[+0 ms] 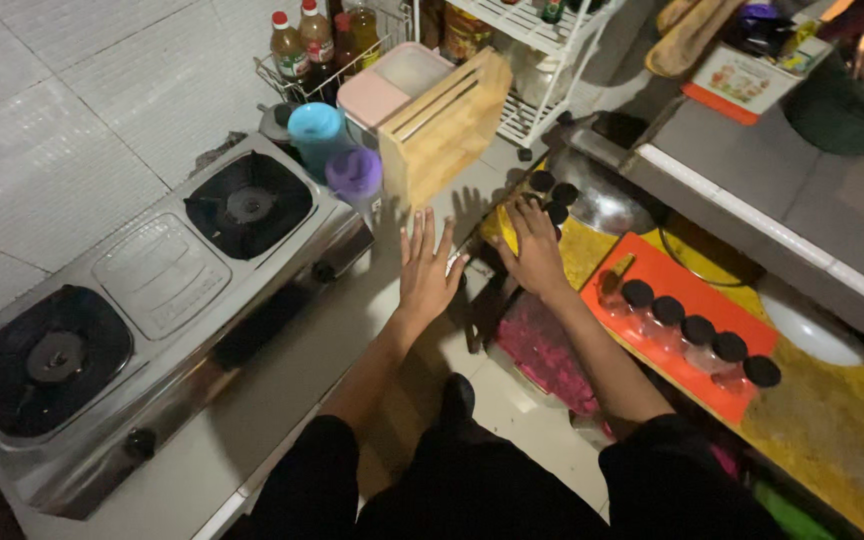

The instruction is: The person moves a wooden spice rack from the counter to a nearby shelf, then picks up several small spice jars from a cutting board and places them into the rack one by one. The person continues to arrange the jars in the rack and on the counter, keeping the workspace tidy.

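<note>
Tiled kitchen counter [282, 400], gas stove [142, 300], hands hovering

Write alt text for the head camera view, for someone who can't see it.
Seen from above, a person's right hand reaches to a cluster of black-lidded jars while the left hand hovers open, fingers spread, over the counter. A two-burner gas stove sits on the left, a wooden rack ahead, and five more black-lidded jars line an orange board on the right.

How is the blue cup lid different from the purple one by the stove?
The blue lid looks bigger and sits higher and farther back; the purple lid looks smaller, lower, and nearer the left hand. Both are round lids on containers, standing side by side beside the wooden rack.
</note>
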